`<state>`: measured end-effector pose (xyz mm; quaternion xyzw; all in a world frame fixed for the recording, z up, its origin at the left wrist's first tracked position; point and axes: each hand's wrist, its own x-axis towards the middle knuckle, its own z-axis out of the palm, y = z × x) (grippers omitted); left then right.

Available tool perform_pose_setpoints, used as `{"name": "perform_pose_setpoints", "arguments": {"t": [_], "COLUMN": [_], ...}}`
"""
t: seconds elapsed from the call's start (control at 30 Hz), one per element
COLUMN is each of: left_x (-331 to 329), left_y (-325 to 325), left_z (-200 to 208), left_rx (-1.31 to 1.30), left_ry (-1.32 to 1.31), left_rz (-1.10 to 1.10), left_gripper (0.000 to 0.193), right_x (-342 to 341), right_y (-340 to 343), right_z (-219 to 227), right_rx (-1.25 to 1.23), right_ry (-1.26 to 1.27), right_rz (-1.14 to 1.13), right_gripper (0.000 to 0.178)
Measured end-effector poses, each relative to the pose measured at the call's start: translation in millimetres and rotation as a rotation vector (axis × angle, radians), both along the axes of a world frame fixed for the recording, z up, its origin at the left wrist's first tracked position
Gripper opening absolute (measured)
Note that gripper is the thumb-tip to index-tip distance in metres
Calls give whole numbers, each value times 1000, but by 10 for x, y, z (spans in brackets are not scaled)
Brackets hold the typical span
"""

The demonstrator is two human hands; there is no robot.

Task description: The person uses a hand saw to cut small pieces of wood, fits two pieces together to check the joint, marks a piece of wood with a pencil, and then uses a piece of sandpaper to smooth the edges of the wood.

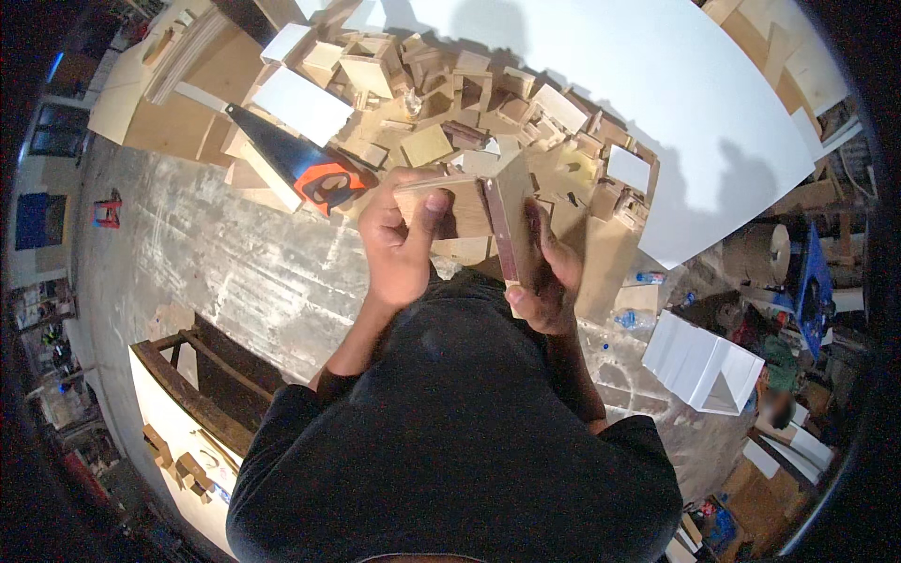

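In front of my chest, my left hand [392, 246] grips a small light wooden board [462, 208], thumb on its face and fingers behind. My right hand [552, 277] is closed around a longer wooden piece [511, 202] with a reddish-brown strip along its edge. The two pieces meet at an angle, touching; whether they are fastened together I cannot tell. Just left of my left hand lies a handsaw [298, 161] with a dark blade and an orange and black handle. Many wooden offcuts [427, 145] are heaped on the worktop beyond my hands.
A large white sheet [601, 66] spans the far side. White panels [302, 103] lie among the offcuts. At right on the floor stands a white box-shaped piece [702, 361], near plastic bottles [627, 319]. A dark wooden frame [202, 375] stands at lower left.
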<state>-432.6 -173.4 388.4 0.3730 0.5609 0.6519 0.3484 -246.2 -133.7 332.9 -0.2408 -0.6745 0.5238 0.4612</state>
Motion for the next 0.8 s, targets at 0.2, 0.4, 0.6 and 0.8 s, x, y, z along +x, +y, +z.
{"name": "perform_pose_setpoints", "arguments": {"t": [0.2, 0.4, 0.6, 0.8], "left_x": [166, 95, 46, -41], "left_y": [-19, 52, -25, -104], "left_z": [-42, -12, -86, -111], "left_rx": [-42, -23, -5, -51], "left_ry": [-137, -276, -416, -292], "left_rz": [-73, -99, -223, -181], "left_gripper": [16, 21, 22, 21], "right_x": [-35, -62, 64, 213], "right_y": [-86, -89, -92, -66], "right_z": [-210, 89, 109, 63], "right_rx": [44, -47, -209, -157], "right_ry": [174, 120, 39, -117], "right_rz": [1, 54, 30, -100], "right_gripper": [91, 87, 90, 92]}}
